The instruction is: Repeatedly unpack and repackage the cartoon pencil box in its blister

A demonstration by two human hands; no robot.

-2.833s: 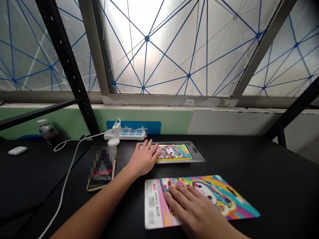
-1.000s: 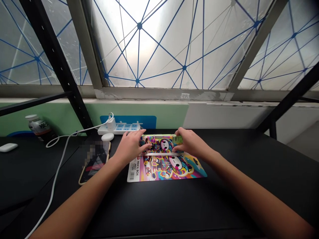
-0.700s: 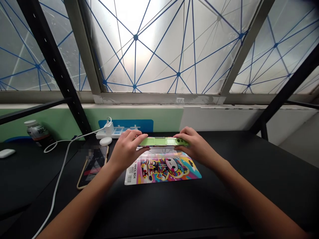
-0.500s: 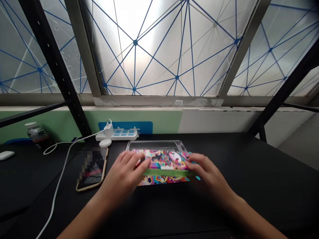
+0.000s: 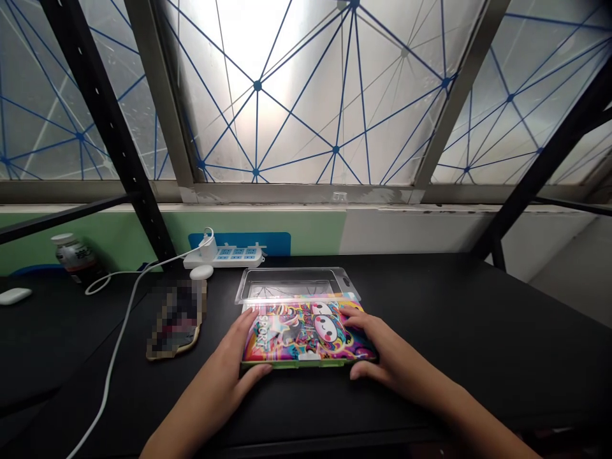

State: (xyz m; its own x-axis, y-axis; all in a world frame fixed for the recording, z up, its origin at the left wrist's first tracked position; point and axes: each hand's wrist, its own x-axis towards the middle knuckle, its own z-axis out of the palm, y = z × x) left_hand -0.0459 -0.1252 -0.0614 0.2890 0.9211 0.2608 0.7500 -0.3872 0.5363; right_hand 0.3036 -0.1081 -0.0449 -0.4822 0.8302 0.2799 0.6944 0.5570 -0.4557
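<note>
A colourful pencil box (image 5: 306,335) with a cartoon face and a green edge lies flat near the front of the black table (image 5: 478,344). My left hand (image 5: 229,366) grips its left end, thumb under the front edge. My right hand (image 5: 382,350) holds its right end, fingers curled over the lid. Behind the box sits the clear plastic package tray (image 5: 296,284), with nothing in it. The printed card insert lies under the box and only a thin strip shows at its far edge.
A phone (image 5: 174,319) lies left of the box. Further back are a white power strip (image 5: 224,255) with a white cable (image 5: 115,344), a small white case (image 5: 201,272), a bottle (image 5: 74,255) and a white mouse (image 5: 14,295). Black frame posts flank the table.
Both hands lifted the pencil box out of the clear tray, turned it, and brought it down toward me onto the card insert. The view tilted slightly.
</note>
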